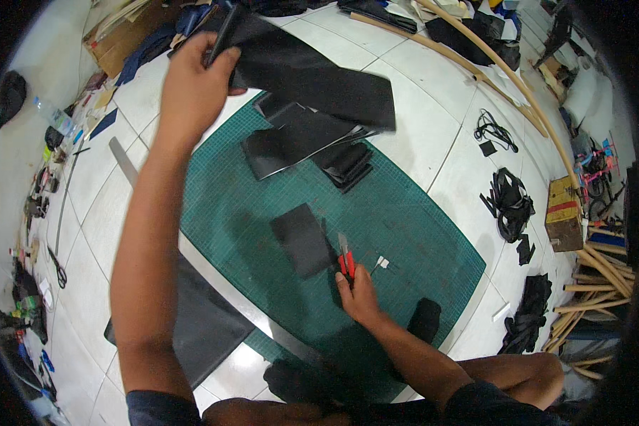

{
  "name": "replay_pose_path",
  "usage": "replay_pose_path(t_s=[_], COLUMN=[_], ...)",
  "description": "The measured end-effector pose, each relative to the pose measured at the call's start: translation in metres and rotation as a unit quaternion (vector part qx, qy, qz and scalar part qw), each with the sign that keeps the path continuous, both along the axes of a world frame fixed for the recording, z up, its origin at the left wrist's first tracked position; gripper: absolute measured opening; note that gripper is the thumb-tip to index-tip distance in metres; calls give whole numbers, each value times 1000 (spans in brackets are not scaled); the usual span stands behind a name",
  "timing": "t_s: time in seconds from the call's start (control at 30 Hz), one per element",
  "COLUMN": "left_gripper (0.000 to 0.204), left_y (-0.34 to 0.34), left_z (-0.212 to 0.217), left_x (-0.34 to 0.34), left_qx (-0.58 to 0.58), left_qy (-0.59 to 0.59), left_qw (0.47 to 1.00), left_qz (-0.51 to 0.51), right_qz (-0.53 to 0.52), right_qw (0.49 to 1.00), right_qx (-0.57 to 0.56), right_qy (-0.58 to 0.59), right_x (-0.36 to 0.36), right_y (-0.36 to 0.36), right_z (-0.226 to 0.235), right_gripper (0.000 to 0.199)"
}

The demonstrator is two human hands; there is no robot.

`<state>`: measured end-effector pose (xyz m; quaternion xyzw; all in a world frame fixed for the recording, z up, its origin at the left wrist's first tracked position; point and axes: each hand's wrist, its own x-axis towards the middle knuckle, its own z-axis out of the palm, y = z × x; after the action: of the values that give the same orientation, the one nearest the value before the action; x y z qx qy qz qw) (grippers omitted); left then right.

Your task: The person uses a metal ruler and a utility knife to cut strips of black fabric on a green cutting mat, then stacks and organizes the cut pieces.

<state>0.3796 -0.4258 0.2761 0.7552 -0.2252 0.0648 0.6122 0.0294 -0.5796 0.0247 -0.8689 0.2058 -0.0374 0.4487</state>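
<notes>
My left hand (pixel 195 92), arm stretched far forward, grips one end of a long black sheet of fabric-like material (pixel 312 78). The sheet is raised, and its loose end hangs to the right over other black pieces (pixel 295 145). My right hand (pixel 363 297) is closed around a red utility knife (pixel 346 261), its blade out and pointing away from me. Just left of the knife, a black rectangular piece (pixel 302 240) lies flat on the green cutting mat (pixel 426 234). Farther off on the mat is a small stack of folded black strips (pixel 344 167).
A long metal ruler (pixel 284 337) runs along the mat's near left edge, beside a large black sheet (pixel 209 323). Scissors (pixel 57 268) lie on the tiled floor at left. Black cord bundles (pixel 510 202), a cardboard box (pixel 565 216) and cardboard tubes (pixel 596 284) are at right.
</notes>
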Motion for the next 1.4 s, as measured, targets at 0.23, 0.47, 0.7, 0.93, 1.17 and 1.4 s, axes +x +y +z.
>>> replay_pose_path(t_s=[0.23,0.47,0.7,0.93,1.17,1.4], left_gripper=[23,74,58,37,40,45], left_y=[-52,-26,162,264,259,269], left_z=[-165,-243,-248,-282,-293,-299], left_x=[-23,-57,-79,-162,-175,-175], left_qx=[-206,276,342,471,422,379], left_qy=[243,80,-44,-61,1,14], left_qw=[941,913,877,820,847,864], left_qz=[117,291,334,319,323,332], right_qz=[5,-6,143,296,299,342], right_qw=[1000,1000,987,938,937,929], right_qx=[2,2,-34,-96,-111,-93], right_qy=[-27,-20,59,152,146,110], right_x=[0,-5,-13,-51,-57,-66], right_y=[-2,2,48,125,137,155], right_z=[8,4,38,34,22,23], right_gripper=[40,43,43,53,54,52])
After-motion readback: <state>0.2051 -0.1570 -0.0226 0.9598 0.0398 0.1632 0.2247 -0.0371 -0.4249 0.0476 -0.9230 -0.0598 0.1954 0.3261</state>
